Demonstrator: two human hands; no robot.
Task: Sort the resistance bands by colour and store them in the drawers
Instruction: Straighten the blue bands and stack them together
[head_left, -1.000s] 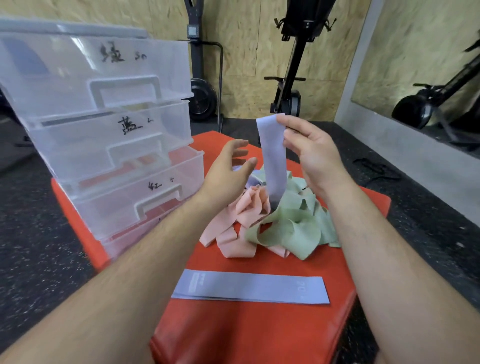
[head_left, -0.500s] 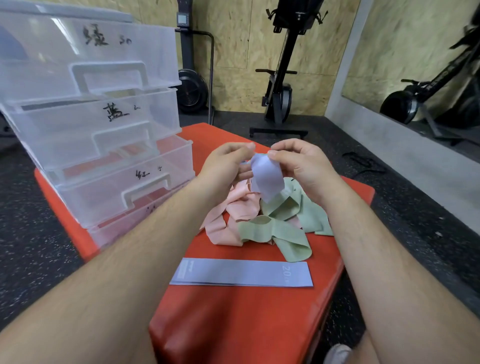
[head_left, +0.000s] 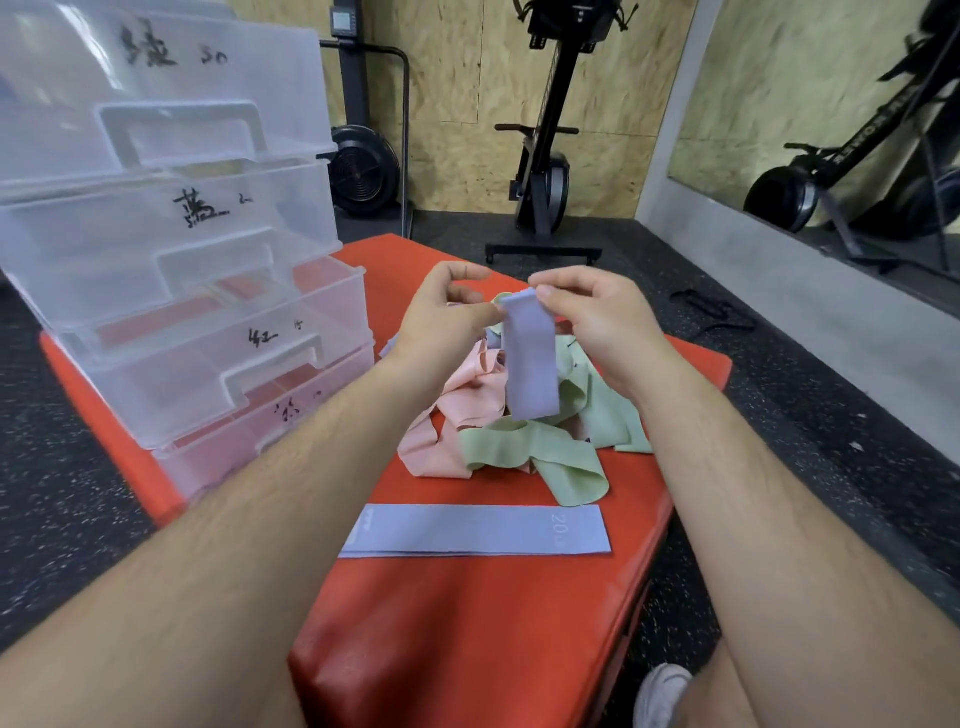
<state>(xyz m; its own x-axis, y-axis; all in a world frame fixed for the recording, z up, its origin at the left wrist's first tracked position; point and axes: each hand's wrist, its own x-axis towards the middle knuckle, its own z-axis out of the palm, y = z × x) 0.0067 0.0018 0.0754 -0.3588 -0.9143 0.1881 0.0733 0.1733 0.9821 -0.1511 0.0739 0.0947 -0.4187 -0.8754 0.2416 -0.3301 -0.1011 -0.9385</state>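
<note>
Lilac band (head_left: 530, 364): hangs toward 6 o'clock, over the pile (head_left: 519, 452).
Left hand (head_left: 447, 317): fingertips pinch its top, 9 o'clock corner.
Right hand (head_left: 587, 312): pinches the 3 o'clock corner.
Hidden: pile partly behind band.

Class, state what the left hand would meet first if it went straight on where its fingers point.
Probably the right hand, just across the top of the lilac fabric resistance band both hands pinch; depth is unclear.

Red pad (head_left: 467, 649) on speckled floor (head_left: 62, 519) — black exercise machine (head_left: 545, 176) against plywood wall (head_left: 457, 78)
</note>
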